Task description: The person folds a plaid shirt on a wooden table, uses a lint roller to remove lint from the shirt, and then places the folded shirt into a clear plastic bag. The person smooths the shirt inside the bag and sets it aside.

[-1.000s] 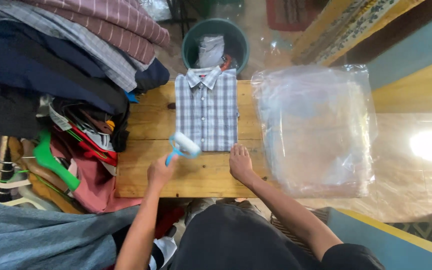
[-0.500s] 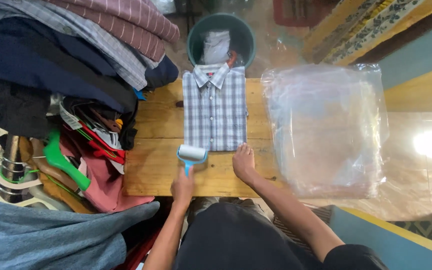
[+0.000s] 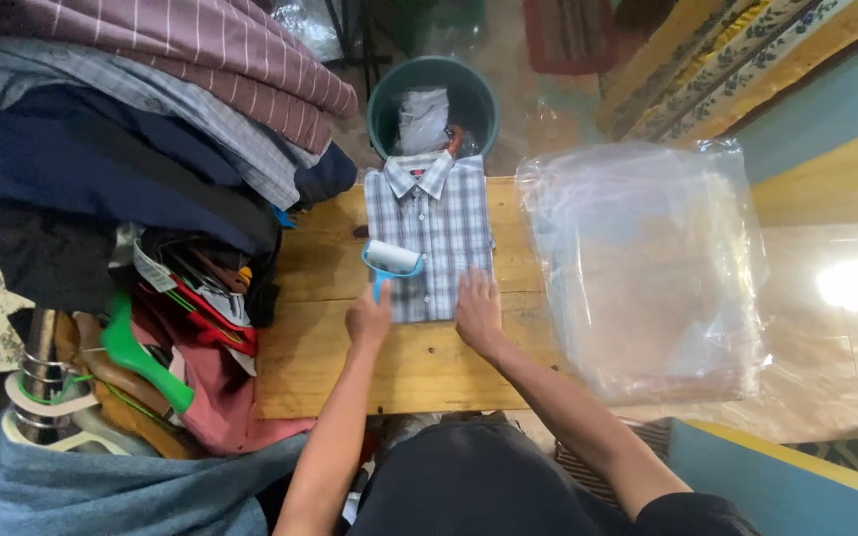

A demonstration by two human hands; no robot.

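Lint roller (image 3: 390, 257) on the shirt, that's the action: the left hand (image 3: 369, 320) has its fingers clenched around the blue handle, and the white roller head sits on the lower left part of a folded plaid shirt (image 3: 431, 236). Right hand (image 3: 478, 310) lies flat with fingers released and spread, pinning the shirt's bottom hem against the wooden surface (image 3: 330, 367). The shirt is already folded neat and buttoned, collar up, so by my reckoning the folding is done and the rolling looks only partly through, since the roller is low on one side with the rest of the front yet to cover. The shirt's long axis runs away from the person, collar pointing toward the far edge and the green bucket (image 3: 433, 89) beyond it; the roller handle points back at the person while its head lies crosswise. To the right a stack of clear plastic bags (image 3: 647, 258) waits, untouched, so bagging seems yet to come. At left, a heap of clothes (image 3: 121, 149) and hangers (image 3: 141, 362) crowds the edge.
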